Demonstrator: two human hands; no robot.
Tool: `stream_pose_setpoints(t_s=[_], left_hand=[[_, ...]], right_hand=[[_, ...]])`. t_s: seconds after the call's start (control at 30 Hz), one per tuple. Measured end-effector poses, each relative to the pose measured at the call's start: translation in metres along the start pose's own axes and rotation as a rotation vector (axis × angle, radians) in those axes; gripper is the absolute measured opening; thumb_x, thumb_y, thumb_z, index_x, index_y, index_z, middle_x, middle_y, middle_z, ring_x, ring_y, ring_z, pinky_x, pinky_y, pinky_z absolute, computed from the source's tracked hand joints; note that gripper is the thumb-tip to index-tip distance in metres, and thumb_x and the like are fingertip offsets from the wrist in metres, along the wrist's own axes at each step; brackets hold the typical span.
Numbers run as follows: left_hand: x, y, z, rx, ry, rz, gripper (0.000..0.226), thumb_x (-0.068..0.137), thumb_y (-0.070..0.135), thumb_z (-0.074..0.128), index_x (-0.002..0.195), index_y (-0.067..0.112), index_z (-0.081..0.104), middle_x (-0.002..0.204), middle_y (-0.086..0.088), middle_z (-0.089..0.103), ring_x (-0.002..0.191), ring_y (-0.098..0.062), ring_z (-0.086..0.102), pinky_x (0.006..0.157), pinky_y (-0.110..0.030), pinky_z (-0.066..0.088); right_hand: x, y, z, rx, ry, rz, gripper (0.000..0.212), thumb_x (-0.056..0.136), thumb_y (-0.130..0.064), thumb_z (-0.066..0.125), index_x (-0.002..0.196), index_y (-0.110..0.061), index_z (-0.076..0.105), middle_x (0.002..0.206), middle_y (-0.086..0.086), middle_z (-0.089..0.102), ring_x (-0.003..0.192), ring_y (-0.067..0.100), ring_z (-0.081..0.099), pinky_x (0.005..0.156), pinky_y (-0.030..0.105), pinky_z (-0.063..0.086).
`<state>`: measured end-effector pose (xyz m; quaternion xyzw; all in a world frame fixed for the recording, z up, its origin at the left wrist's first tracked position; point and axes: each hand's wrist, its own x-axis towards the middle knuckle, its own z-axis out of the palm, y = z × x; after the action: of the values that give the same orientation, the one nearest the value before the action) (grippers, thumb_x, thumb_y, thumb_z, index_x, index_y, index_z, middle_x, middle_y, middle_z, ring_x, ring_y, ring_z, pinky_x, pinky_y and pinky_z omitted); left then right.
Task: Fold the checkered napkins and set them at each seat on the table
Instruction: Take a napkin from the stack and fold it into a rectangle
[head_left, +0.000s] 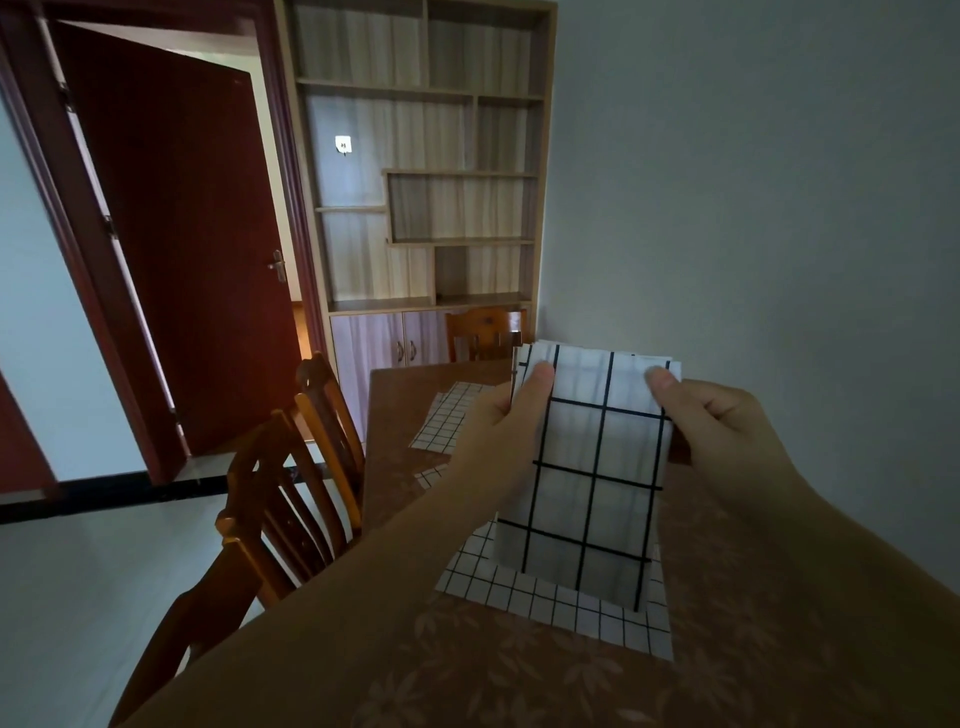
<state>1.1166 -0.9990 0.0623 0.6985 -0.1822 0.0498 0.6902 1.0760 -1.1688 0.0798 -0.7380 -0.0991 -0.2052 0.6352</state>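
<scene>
Dim room: a red door stands open at your ten o'clock, wooden chairs line the tabletop edge at nine. Your left hand pinches the folded checkered napkin by its upper left corner, your right hand pinches the upper right; it hangs above a flat napkin at six o'clock. Another napkin lies at eleven. Loosen either pinch and the layers may, I judge, slide apart and spoil the fold.
</scene>
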Motion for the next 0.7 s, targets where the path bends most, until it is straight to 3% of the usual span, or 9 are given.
stream_pose_setpoints(t_s=[0.07, 0.13, 0.23, 0.4, 0.57, 0.63, 0.7], left_hand=[[-0.001, 0.001, 0.0, -0.005, 0.015, 0.012, 0.06, 0.099, 0.044, 0.043, 0.094, -0.014, 0.058, 0.093, -0.039, 0.058, 0.081, -0.026, 0.055, 0.085, -0.059, 0.049], [0.0, 0.0, -0.001, 0.0, 0.028, 0.021, 0.055, 0.1, 0.041, 0.043, 0.096, -0.011, 0.06, 0.094, -0.038, 0.059, 0.08, -0.03, 0.057, 0.085, -0.056, 0.051], [0.001, -0.002, -0.002, 0.017, 0.053, 0.064, 0.054, 0.1, 0.041, 0.044, 0.098, -0.011, 0.059, 0.098, -0.037, 0.059, 0.089, -0.046, 0.062, 0.087, -0.057, 0.05], [0.005, -0.004, -0.006, 0.128, 0.05, 0.124, 0.075, 0.084, 0.064, 0.042, 0.097, -0.008, 0.059, 0.095, -0.032, 0.061, 0.091, -0.042, 0.062, 0.087, -0.058, 0.052], [0.007, -0.005, -0.013, 0.099, 0.059, 0.14, 0.055, 0.101, 0.039, 0.042, 0.094, -0.014, 0.056, 0.09, -0.033, 0.06, 0.086, -0.042, 0.061, 0.081, -0.057, 0.052], [0.007, -0.003, -0.016, 0.094, 0.04, 0.129, 0.058, 0.098, 0.043, 0.044, 0.095, -0.014, 0.057, 0.092, -0.034, 0.06, 0.087, -0.043, 0.061, 0.082, -0.055, 0.052], [0.005, -0.002, -0.022, 0.084, -0.062, 0.031, 0.073, 0.086, 0.059, 0.051, 0.103, -0.012, 0.059, 0.101, -0.034, 0.063, 0.093, -0.045, 0.063, 0.089, -0.056, 0.052]], right_hand=[[0.0, -0.001, -0.001, 0.0, -0.033, -0.035, 0.034, 0.099, -0.017, 0.047, 0.073, -0.003, 0.064, 0.06, 0.004, 0.065, 0.055, 0.012, 0.065, 0.052, 0.019, 0.052], [0.001, -0.006, -0.002, 0.026, -0.047, -0.065, 0.027, 0.098, -0.013, 0.047, 0.08, -0.008, 0.066, 0.061, 0.0, 0.066, 0.056, 0.007, 0.065, 0.053, 0.015, 0.051], [0.004, -0.01, -0.001, -0.07, -0.026, -0.136, 0.036, 0.098, -0.008, 0.046, 0.064, -0.013, 0.057, 0.044, -0.012, 0.054, 0.041, -0.003, 0.051, 0.046, 0.005, 0.041], [0.007, -0.002, -0.004, -0.193, 0.031, -0.17, 0.042, 0.095, -0.017, 0.055, 0.056, -0.006, 0.043, 0.041, -0.007, 0.043, 0.039, 0.002, 0.043, 0.044, 0.011, 0.042], [0.006, -0.004, -0.007, -0.363, -0.304, 0.071, 0.016, 0.085, -0.022, 0.066, 0.07, -0.018, 0.068, 0.055, -0.002, 0.07, 0.044, 0.009, 0.062, 0.048, 0.021, 0.051], [0.006, -0.004, -0.009, -0.347, -0.274, 0.066, 0.023, 0.085, -0.018, 0.067, 0.063, -0.02, 0.069, 0.048, 0.005, 0.066, 0.039, 0.011, 0.059, 0.044, 0.021, 0.047], [0.008, -0.005, -0.012, -0.306, -0.235, 0.05, 0.03, 0.085, -0.014, 0.068, 0.056, -0.022, 0.068, 0.043, 0.006, 0.062, 0.035, 0.01, 0.055, 0.042, 0.018, 0.045]])
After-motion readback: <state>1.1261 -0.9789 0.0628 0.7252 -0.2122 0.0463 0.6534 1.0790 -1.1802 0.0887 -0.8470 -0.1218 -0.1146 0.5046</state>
